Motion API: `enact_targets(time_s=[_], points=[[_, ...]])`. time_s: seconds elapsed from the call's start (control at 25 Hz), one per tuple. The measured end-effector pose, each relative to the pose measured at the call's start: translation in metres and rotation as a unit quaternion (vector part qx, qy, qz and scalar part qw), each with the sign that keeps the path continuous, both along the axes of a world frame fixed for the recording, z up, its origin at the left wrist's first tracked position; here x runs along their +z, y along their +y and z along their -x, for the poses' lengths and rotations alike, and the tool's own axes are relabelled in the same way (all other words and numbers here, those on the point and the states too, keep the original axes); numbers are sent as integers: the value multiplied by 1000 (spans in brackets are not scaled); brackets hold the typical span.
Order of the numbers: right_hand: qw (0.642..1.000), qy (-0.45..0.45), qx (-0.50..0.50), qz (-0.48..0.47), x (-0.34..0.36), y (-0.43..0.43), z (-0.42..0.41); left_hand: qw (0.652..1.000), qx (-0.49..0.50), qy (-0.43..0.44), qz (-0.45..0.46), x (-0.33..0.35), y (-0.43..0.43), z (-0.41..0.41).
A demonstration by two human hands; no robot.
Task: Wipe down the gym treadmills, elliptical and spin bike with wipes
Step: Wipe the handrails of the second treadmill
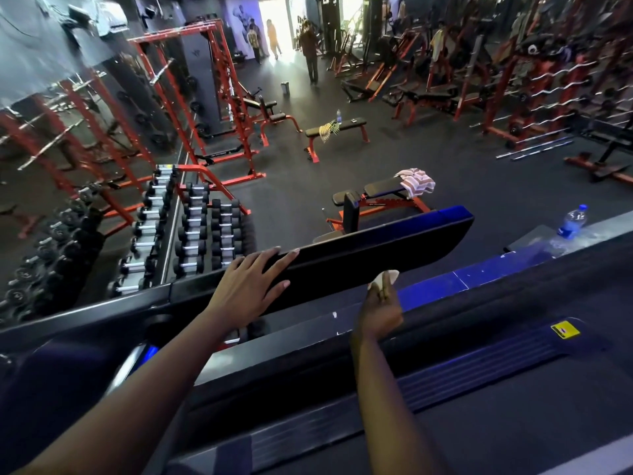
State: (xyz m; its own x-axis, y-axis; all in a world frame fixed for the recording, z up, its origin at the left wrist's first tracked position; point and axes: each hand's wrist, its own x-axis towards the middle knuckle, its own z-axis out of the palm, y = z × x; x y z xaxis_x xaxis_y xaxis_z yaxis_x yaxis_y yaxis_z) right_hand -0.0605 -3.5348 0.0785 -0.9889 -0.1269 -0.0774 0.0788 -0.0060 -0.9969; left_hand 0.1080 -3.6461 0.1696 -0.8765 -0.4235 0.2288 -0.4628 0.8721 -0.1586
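Right at the bottom of the frame lies the dark ribbed hood of what looks like a treadmill (pixel 479 365), with a yellow sticker (pixel 565 329) at lower right. Both forearms reach up across it toward the machine's long black console (pixel 376 248), which spans the middle of the picture.

The left hand (pixel 251 286), left of centre, lies flat on the console's top edge. Its fingers are straight and spread and hold nothing. It is probably there to steady the panel, and the person's lean, against the pressure of wiping.

The right hand (pixel 378 313), just right of centre, has its fingers curled round a white wipe (pixel 387 277). The bunched wipe shows above the knuckles and touches the console's lower front edge. Holding it bunched likely gives a firm pad for rubbing that narrow lip. The console seems to be the part now being cleaned, so most of the job would remain.

Beyond, at right, a blue water bottle (pixel 572 221) stands on a grey ledge (pixel 534 240), apart from the wiping. Farther up, at centre, a bench (pixel 383 188) carries a striped towel (pixel 416 180). A dumbbell rack (pixel 205 231) fills the left side against a mirror. At the top of the frame a few people (pixel 310 49) stand near a bright doorway.
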Motion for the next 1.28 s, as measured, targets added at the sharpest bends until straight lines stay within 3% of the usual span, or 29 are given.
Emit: enact_targets(time_s=[0.12, 0.28, 0.44, 0.56, 0.72, 0.8, 0.96, 1.12, 1.2, 1.28], points=[[997, -38, -49, 38, 0, -12, -49, 1000, 2, 10, 1, -1, 0, 1], [995, -29, 85, 50, -1, -13, -106, 1000, 4, 15, 2, -1, 2, 1], [993, 101, 34, 42, 15, 13, -81, 1000, -9, 17, 3, 2, 2, -3], [993, 107, -34, 45, 38, 18, -40, 1000, -3, 14, -21, 0, 1, -12], [995, 85, -42, 39, 47, -7, -38, 999, 35, 18, -22, -2, -1, -44], [994, 100, -19, 37, 47, -13, -55, 998, 54, 23, -18, -2, -3, -59], [972, 229, 45, 4, 39, -21, -111, 998, 65, 20, -6, -3, -4, -70], [957, 231, 176, 20, 27, -21, -141, 997, 70, 22, -3, -6, -5, -71], [951, 264, 161, 9, 29, -9, -128, 997, 71, 24, 5, -6, -5, -70], [954, 289, 78, -2, 33, 5, -96, 997, 71, 28, 10, -7, -5, -69]])
